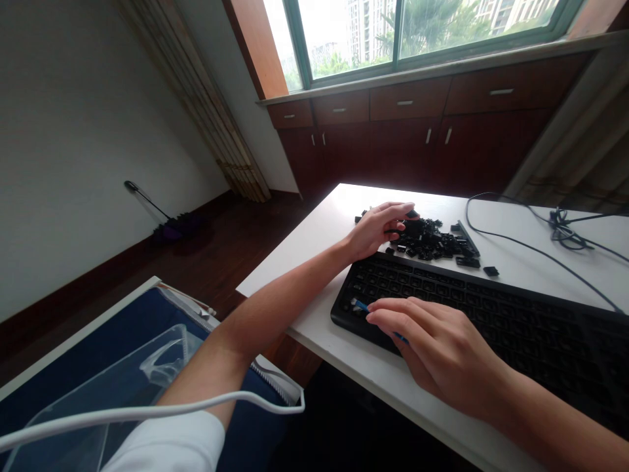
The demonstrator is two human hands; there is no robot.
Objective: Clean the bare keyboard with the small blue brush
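My right hand (437,341) is closed around a small brush (362,306) with a blue handle and pale bristles. Its tip touches the left end of a black keyboard (472,295), whose key positions there are bare of caps. Beyond the keyboard's upper left edge, my left hand (376,229) has its fingers bent, with a black keycap (413,214) at the fingertips. Right beside that hand lies a pile of loose black keycaps (427,239), partly hidden by the fingers.
The keyboard rests on a white table (304,262). A black cable (531,236) loops across its right side. At lower left stands a dark blue container (122,328) holding a clear plastic item, with a white cord (196,403) in front. Wooden cabinets (393,144) line the window wall.
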